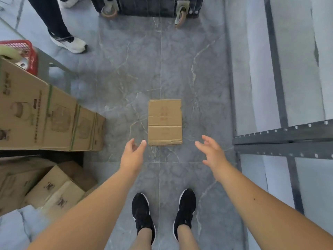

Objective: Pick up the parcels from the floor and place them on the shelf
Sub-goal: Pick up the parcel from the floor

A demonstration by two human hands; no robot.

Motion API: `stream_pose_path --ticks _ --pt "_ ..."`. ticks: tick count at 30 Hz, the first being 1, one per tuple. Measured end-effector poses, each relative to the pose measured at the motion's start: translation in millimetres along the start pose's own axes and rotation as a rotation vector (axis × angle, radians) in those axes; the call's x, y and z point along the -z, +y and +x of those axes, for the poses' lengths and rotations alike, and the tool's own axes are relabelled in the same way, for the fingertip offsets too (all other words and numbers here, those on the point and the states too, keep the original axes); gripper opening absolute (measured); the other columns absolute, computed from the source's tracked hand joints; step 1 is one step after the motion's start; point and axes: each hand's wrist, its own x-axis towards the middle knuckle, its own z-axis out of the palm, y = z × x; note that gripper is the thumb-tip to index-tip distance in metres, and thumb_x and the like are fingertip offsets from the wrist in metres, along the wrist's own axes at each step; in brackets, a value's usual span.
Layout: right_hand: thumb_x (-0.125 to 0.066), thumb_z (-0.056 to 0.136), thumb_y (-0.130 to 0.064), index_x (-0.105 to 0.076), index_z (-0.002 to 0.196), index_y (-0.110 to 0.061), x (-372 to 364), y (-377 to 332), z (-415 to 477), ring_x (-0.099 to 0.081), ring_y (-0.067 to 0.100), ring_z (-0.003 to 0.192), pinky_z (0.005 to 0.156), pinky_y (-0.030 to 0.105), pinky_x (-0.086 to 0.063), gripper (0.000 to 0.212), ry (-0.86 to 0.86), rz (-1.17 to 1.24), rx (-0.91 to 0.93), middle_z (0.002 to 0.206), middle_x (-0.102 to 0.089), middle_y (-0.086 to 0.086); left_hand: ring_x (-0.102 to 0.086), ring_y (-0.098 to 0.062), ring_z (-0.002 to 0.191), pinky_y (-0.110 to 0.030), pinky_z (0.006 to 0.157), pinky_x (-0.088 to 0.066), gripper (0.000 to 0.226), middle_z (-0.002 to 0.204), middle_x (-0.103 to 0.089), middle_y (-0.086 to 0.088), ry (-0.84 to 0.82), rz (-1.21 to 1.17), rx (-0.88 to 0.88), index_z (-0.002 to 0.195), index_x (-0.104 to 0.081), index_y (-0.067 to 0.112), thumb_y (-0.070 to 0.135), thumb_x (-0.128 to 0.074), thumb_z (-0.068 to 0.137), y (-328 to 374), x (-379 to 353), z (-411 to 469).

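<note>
Flat cardboard parcel (164, 122) on grey floor (126, 60); faint red print, unreadable. Left hand (133, 154) and right hand (211, 152) flank it, fingers spread, holding nothing. Stacked cartons (45, 114) left: markings illegible.

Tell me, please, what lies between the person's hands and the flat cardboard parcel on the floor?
In the head view, only bare grey floor shows between the parcel and the left hand and right hand.

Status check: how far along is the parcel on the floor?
Done: nothing visible; the flat cardboard parcel lies on the floor. In hand: left hand and right hand, both open, reach toward its near edge without touching it. Left: grip it, lift it, set it on the grey shelf.
</note>
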Motion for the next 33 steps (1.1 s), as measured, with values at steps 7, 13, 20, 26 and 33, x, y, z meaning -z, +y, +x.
stream_pose_path --ticks 7,13,20,26,33 --pt "-0.071 0.099 -0.035 -0.044 0.159 -0.023 -34 22 100 -0.039 0.022 0.153 0.121 0.045 -0.033 0.067 -0.050 -0.062 0.024 0.169 -0.037 0.007 -0.053 -0.024 0.137 -0.023 0.084 -0.042 0.072 0.163 -0.049 -0.003 0.000 0.097 0.007 0.164 -0.039 0.025 0.056 -0.059 0.103 -42 -19 96" --pt "-0.068 0.100 -0.040 -0.042 0.160 -0.024 -60 46 171 -0.040 0.021 0.151 0.118 0.043 -0.033 0.068 -0.073 -0.016 -0.006 0.167 -0.040 0.005 -0.048 -0.027 0.148 -0.033 0.105 -0.034 0.065 0.164 -0.049 -0.005 0.010 0.066 0.037 0.160 -0.046 0.018 0.052 -0.057 0.106 -67 -49 161" --pt "-0.064 0.104 -0.028 -0.059 0.144 -0.016 -83 58 235 -0.068 0.009 0.110 0.092 0.033 -0.049 0.042 -0.113 0.051 0.051 0.132 -0.070 -0.001 -0.047 -0.025 0.150 -0.041 0.121 -0.038 0.067 0.165 -0.049 -0.004 -0.037 0.039 -0.009 0.162 -0.044 0.015 0.051 -0.056 0.106 -65 -79 223" --pt "-0.066 0.103 -0.031 -0.045 0.157 -0.021 -93 60 263 -0.067 0.009 0.114 0.084 0.027 -0.053 0.059 -0.122 0.081 0.067 0.146 -0.064 -0.001 -0.051 -0.019 0.137 -0.034 0.103 -0.035 0.067 0.159 -0.052 0.003 -0.012 -0.047 -0.028 0.160 -0.048 0.023 0.058 -0.056 0.103 -55 -101 252" --pt "-0.069 0.101 -0.022 -0.047 0.155 -0.017 -98 68 272 -0.066 0.015 0.122 0.101 0.029 -0.051 0.058 -0.127 0.061 0.125 0.140 -0.067 0.000 -0.049 -0.015 0.117 -0.032 0.098 -0.034 0.065 0.129 -0.051 0.009 -0.002 -0.079 -0.023 0.156 -0.051 0.022 0.060 -0.054 0.104 -56 -117 261"
